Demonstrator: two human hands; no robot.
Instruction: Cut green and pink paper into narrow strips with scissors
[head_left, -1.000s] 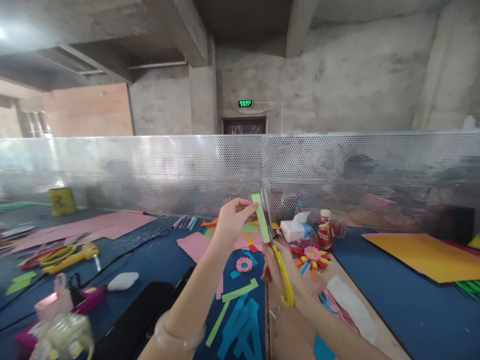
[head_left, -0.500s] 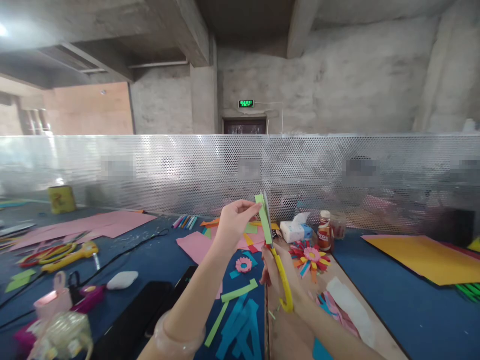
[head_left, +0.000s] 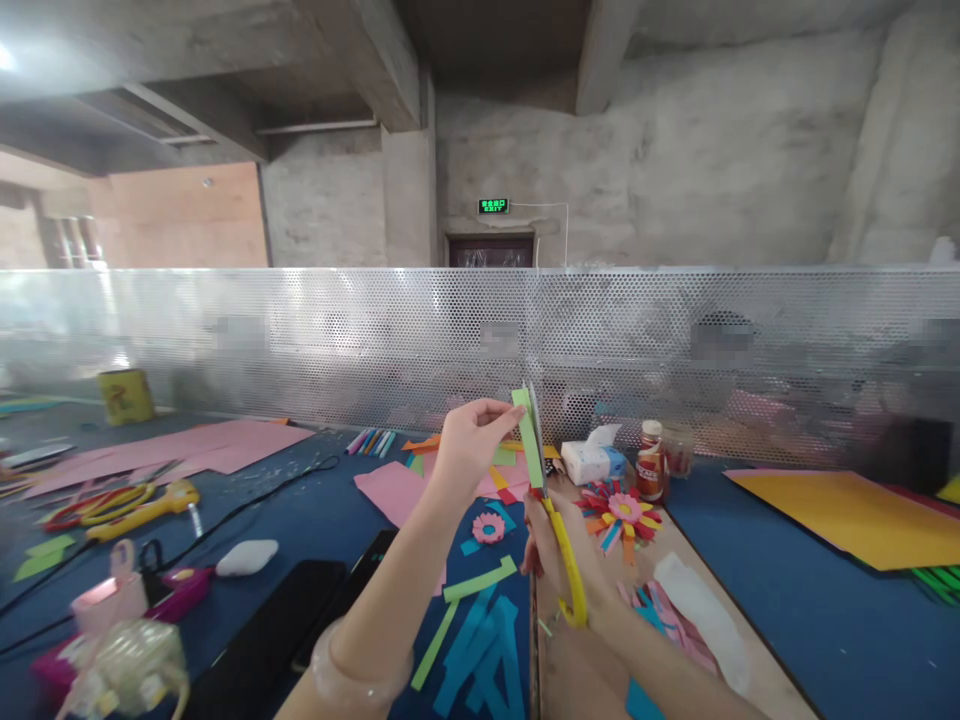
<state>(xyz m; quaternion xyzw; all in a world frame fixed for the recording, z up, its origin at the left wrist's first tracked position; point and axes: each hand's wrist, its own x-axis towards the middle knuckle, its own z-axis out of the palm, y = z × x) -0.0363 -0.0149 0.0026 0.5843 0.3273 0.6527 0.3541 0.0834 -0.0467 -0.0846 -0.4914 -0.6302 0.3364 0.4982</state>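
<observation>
Head view: we find left fingers (head_left: 493, 407) pinching a green strip (head_left: 529, 445), right fingers (head_left: 535, 514) gripping yellow scissors (head_left: 566, 548); slack pinch could skew cuts

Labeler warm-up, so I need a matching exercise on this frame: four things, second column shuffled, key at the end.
Things:
1. left hand
2. right hand
3. exit sign
4. tissue pack

Places or states:
A. just left of the brown bottle
B. gripping the yellow-handled scissors
C. on the wall above the door
D. pinching the light green strip

Pairs: 1-D, 2-B, 3-C, 4-A
</observation>
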